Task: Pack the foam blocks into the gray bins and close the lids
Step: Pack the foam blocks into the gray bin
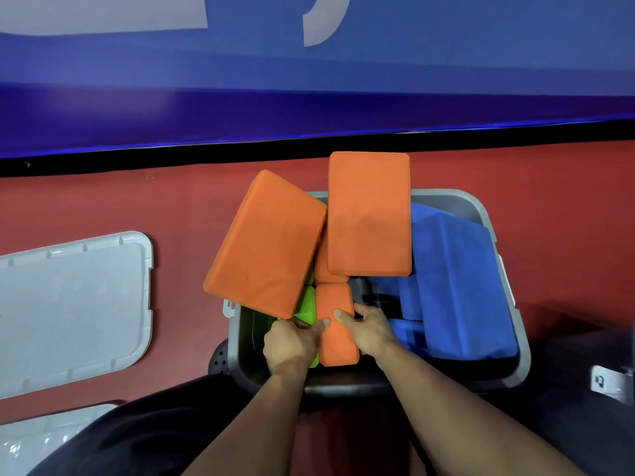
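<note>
While both hands, left hand (292, 341) and right hand (369, 333), clamp an upright orange block (335, 324) inside the gray bin (481, 214) (blue blocks (457, 286) right), green block (307, 307) possibly touches it.

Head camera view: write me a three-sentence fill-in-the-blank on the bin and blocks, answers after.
1. Both hands grip a block coloured ____ standing in the gray bin.
2. The blocks filling the bin's right side are ____.
3. The left hand covers part of a ____ block.

Answers: orange; blue; green
</note>
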The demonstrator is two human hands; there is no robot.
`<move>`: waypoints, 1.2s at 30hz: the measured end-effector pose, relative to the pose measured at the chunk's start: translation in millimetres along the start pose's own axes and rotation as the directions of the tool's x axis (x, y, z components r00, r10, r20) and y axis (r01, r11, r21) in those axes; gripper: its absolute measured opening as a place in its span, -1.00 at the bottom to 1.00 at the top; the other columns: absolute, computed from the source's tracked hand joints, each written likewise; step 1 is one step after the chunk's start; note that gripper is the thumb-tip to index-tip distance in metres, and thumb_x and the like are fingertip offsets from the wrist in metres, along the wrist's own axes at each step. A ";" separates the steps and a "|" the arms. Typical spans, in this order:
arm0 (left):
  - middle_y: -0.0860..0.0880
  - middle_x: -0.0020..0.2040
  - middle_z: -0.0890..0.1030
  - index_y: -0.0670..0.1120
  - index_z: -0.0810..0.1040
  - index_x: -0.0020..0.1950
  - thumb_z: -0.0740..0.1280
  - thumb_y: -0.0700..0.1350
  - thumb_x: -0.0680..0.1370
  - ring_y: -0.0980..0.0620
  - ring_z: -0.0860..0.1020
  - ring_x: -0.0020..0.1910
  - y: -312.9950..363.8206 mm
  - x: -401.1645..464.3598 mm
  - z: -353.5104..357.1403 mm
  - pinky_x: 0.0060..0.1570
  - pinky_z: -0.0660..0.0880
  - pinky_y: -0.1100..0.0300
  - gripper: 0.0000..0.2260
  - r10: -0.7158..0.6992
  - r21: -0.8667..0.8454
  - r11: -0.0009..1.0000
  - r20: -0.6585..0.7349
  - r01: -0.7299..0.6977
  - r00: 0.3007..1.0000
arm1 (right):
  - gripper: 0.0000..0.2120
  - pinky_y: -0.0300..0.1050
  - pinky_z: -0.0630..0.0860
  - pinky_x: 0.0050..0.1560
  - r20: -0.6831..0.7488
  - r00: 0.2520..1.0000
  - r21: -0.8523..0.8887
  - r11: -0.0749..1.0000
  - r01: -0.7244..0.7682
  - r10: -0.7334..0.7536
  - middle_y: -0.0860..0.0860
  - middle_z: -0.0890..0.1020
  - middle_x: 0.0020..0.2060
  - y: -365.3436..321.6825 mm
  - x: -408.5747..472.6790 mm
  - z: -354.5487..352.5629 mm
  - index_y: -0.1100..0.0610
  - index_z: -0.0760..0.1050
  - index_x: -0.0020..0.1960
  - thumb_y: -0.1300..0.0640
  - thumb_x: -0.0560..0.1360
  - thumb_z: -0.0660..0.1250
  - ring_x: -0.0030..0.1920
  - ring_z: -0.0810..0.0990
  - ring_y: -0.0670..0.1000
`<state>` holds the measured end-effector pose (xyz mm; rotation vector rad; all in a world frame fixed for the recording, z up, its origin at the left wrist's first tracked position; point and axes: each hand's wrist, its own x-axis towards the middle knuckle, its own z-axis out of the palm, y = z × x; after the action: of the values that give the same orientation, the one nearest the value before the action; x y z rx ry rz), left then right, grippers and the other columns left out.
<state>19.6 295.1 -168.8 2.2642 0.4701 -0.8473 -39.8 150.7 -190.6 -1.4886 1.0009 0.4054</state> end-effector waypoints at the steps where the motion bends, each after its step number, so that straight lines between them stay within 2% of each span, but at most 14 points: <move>1: 0.03 -0.37 0.68 -0.03 0.65 -0.32 0.53 0.41 0.20 0.01 0.68 -0.30 1.4 -1.2 0.1 -0.14 0.66 0.06 -0.50 -0.006 -0.001 1.000 -0.008 0.006 1.000 | -0.56 0.07 0.66 0.14 -0.012 1.000 -0.001 1.000 0.003 -0.003 0.03 0.70 0.12 1.5 2.3 1.3 0.01 0.54 0.36 -0.11 0.54 0.44 0.05 0.71 0.02; 5: -0.01 -0.28 0.69 -0.02 0.64 -0.30 0.54 0.37 0.24 -0.04 0.67 -0.24 6.5 -4.6 2.2 -0.16 0.63 0.11 -0.54 -0.048 -0.005 0.999 -0.040 0.048 0.998 | -0.43 0.06 0.63 0.19 -0.050 0.999 -0.017 1.000 -0.016 0.015 0.04 0.67 0.21 5.0 7.1 5.6 0.01 0.52 0.40 -0.22 0.48 0.46 0.13 0.68 0.03; 8: -0.02 -0.27 0.70 -0.03 0.64 -0.29 0.56 0.35 0.25 -0.04 0.67 -0.23 7.4 -3.0 2.8 -0.22 0.57 0.16 -0.55 -0.067 -0.015 0.998 -0.045 0.066 0.997 | -0.50 0.05 0.63 0.19 -0.049 0.999 -0.017 1.000 -0.023 0.022 0.04 0.69 0.17 1.7 4.7 6.3 0.02 0.54 0.38 -0.16 0.52 0.45 0.11 0.69 0.04; 15: -0.02 -0.28 0.69 -0.05 0.65 -0.30 0.55 0.36 0.26 -0.04 0.66 -0.25 6.6 1.4 7.1 -0.28 0.55 0.17 -0.54 -0.073 0.015 0.997 -0.057 0.074 0.996 | -0.31 0.05 0.60 0.24 -0.078 0.996 -0.041 0.998 -0.040 0.037 0.02 0.64 0.27 10.0 15.9 9.2 0.00 0.51 0.42 -0.31 0.40 0.46 0.20 0.65 0.04; 17: -0.04 -0.26 0.68 -0.05 0.64 -0.29 0.55 0.34 0.28 -0.07 0.66 -0.22 8.5 -0.5 6.5 -0.29 0.50 0.17 -0.55 -0.074 0.020 0.997 -0.063 0.076 0.995 | -0.33 0.06 0.60 0.24 -0.085 0.996 -0.041 0.999 -0.028 0.024 0.02 0.64 0.27 8.9 15.7 9.0 0.00 0.51 0.42 -0.29 0.41 0.46 0.20 0.65 0.05; 21: -0.06 -0.20 0.67 -0.05 0.62 -0.25 0.55 0.32 0.31 -0.09 0.63 -0.16 12.3 -8.8 1.0 -0.24 0.45 0.17 -0.56 -0.067 0.024 0.997 -0.053 0.069 0.996 | -0.43 0.06 0.63 0.19 -0.055 0.997 0.033 0.998 -0.049 0.051 0.03 0.68 0.18 1.4 2.8 3.9 0.04 0.51 0.41 -0.16 0.48 0.49 0.11 0.69 0.04; 23: -0.07 -0.13 0.68 -0.07 0.61 -0.22 0.54 0.30 0.35 -0.11 0.63 -0.10 12.7 -13.9 -1.9 -0.19 0.46 0.17 -0.57 -0.046 0.013 0.999 -0.032 0.047 0.998 | -0.39 0.06 0.64 0.18 -0.040 0.998 0.066 0.997 -0.041 0.043 0.05 0.67 0.18 -0.1 -5.0 1.5 0.04 0.48 0.44 -0.15 0.47 0.49 0.10 0.69 0.04; 25: -0.09 -0.05 0.69 -0.06 0.62 -0.15 0.53 0.28 0.38 -0.13 0.64 -0.02 14.0 -19.7 -4.6 -0.12 0.49 0.15 -0.59 -0.029 -0.018 0.999 0.012 0.029 1.000 | -0.38 0.08 0.62 0.21 -0.040 0.999 0.093 0.995 -0.031 0.035 0.02 0.65 0.20 -1.6 -14.7 1.2 0.07 0.45 0.46 -0.17 0.49 0.47 0.14 0.67 0.04; 27: -0.09 0.01 0.69 -0.11 0.65 0.00 0.50 0.29 0.39 -0.13 0.64 0.03 15.8 -28.3 -7.2 -0.03 0.54 0.12 -0.52 -0.017 -0.061 0.998 0.056 0.020 0.998 | -0.36 0.04 0.54 0.32 -0.095 0.995 0.102 0.995 0.004 0.006 -0.03 0.60 0.25 -5.7 -26.1 -0.1 0.08 0.44 0.46 -0.20 0.49 0.45 0.24 0.60 0.02; 29: -0.09 0.00 0.71 -0.11 0.68 0.06 0.47 0.33 0.40 -0.13 0.65 0.02 18.2 -39.2 -10.7 0.06 0.59 0.05 -0.47 -0.002 -0.096 0.995 0.110 0.012 0.994 | -0.16 0.04 0.44 0.42 -0.139 0.990 0.265 0.964 0.021 0.016 -0.04 0.54 0.35 -15.5 -34.5 -3.8 0.04 0.41 0.48 -0.35 0.35 0.50 0.33 0.53 0.01; 30: -0.09 -0.02 0.71 -0.10 0.68 0.04 0.46 0.33 0.40 -0.14 0.66 0.00 20.2 -46.1 -12.6 0.07 0.60 0.02 -0.48 0.008 -0.109 0.994 0.129 0.006 0.992 | -0.14 0.04 0.40 0.44 -0.125 0.992 0.386 0.922 0.018 0.032 -0.02 0.53 0.38 -24.4 -38.6 -7.4 0.04 0.41 0.47 -0.37 0.32 0.51 0.36 0.51 0.02; 33: -0.10 -0.13 0.73 -0.11 0.67 -0.05 0.46 0.34 0.35 -0.18 0.68 -0.09 24.7 -54.4 -11.7 -0.02 0.60 0.00 -0.48 0.053 -0.157 0.987 0.144 -0.030 0.988 | -0.22 0.06 0.31 0.51 -0.026 0.998 0.662 0.749 -0.022 0.052 0.07 0.45 0.45 -50.1 -40.9 -22.5 0.11 0.35 0.51 -0.23 0.44 0.49 0.45 0.42 0.07; 36: -0.08 -0.23 0.71 -0.15 0.65 -0.04 0.51 0.26 0.37 -0.10 0.61 -0.29 34.2 -60.5 -17.2 -0.08 0.62 -0.01 -0.52 0.094 -0.253 0.966 0.155 -0.053 0.983 | -0.17 0.08 0.27 0.54 0.024 0.999 0.799 0.600 -0.047 0.046 0.12 0.36 0.52 -69.9 -37.7 -31.9 0.12 0.24 0.58 -0.19 0.47 0.47 0.50 0.36 0.11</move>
<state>1.5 276.8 -102.0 1.9525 0.3892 -0.8785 -16.7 126.3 -111.9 -0.6244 1.0242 -0.0432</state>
